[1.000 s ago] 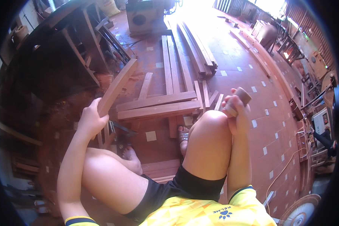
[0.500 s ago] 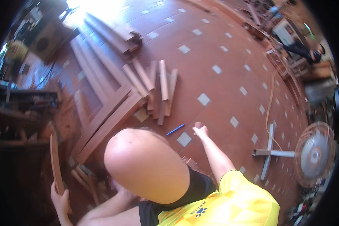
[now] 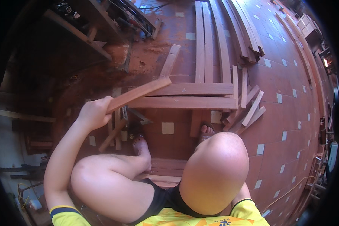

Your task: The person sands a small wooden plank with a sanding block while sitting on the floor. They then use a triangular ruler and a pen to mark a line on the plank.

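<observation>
My left hand [image 3: 95, 113] is closed round one end of a wooden strip [image 3: 141, 93], raised at a slant over the floor. The strip's far end overlaps two wooden beams lying crosswise, a rear beam [image 3: 205, 89] and a front beam [image 3: 188, 103]. My right hand is hidden behind my right knee [image 3: 226, 150]; only a bit of the right arm [image 3: 243, 193] shows beside it. Between my feet, the crosswise beams lie just ahead on the tiled floor.
Long planks [image 3: 199, 41] run away from the crosswise beams, with a stack of timber [image 3: 248, 34] to their right. Short offcuts [image 3: 253, 108] lie in a loose heap at the right. Sawdust [image 3: 147, 56] and dark machinery [image 3: 98, 22] are at the far left. Boards sit under me.
My view has swung left, so the timber now lies straight ahead. My left hand has raised the wooden strip forward over the beams. My right hand has gone out of sight.
</observation>
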Motion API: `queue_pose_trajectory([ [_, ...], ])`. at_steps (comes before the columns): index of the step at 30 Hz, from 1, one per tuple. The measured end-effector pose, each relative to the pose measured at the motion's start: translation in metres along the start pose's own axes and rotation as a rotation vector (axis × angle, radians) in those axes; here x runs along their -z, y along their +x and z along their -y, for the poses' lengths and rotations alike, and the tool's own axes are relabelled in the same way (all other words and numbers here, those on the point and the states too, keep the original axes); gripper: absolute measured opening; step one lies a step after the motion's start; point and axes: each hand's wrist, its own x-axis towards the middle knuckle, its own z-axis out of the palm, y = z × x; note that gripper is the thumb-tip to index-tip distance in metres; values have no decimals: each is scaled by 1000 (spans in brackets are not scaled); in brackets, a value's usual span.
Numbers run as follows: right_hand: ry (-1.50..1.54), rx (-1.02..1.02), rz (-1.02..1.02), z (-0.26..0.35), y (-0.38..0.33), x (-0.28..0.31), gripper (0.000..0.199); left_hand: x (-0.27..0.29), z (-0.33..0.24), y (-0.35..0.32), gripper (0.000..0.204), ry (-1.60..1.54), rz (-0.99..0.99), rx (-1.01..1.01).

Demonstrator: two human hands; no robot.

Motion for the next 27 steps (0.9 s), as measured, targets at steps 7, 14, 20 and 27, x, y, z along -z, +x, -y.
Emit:
queue_pose_trajectory([
  [7, -49, 208, 175, 14, 12, 19, 47, -85, 26, 38, 39, -136, -86, -188],
  [14, -117, 381, 371, 16, 20, 42, 31, -158, 38, 91, 46, -216, -40, -291],
  [20, -159, 631, 503, 46, 47, 69, 18, -214, 39, 121, 55, -349, -148, -300],
  [27, 51, 1118, 261, 224, 46, 212, 8, -213, 43, 121, 60, -629, -513, -60],
])
